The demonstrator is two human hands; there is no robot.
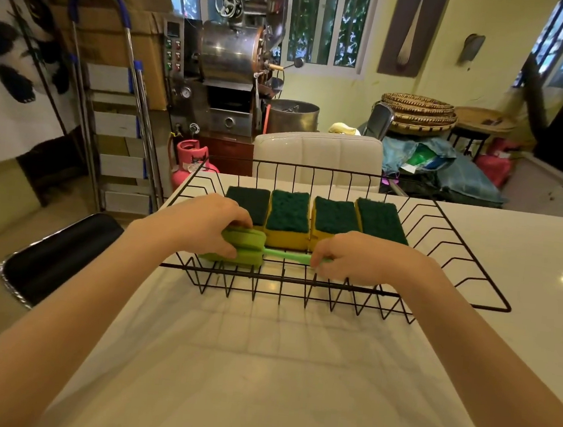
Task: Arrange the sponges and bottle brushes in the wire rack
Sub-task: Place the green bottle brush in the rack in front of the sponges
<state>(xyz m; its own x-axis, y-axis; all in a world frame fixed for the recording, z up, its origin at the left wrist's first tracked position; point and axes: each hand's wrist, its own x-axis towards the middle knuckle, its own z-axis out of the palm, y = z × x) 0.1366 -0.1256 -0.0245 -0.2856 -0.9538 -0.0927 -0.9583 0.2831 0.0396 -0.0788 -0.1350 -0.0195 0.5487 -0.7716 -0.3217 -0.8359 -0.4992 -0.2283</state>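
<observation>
A black wire rack (440,263) stands on the white table. Several yellow sponges with dark green tops (289,210) lie side by side along its far half. A light green bottle brush (249,249) lies crosswise in the near half, foam head to the left, thin handle to the right. My left hand (203,221) grips the foam head. My right hand (355,258) is closed on the handle end, hiding it. Whether a second brush lies under the foam head is unclear.
The white table (258,366) stretches toward me in front of the rack. A black stool seat (55,260) sits at the table's left edge. A white chair back (320,155) stands behind the rack. A ladder, a metal machine and a pink gas cylinder are farther back.
</observation>
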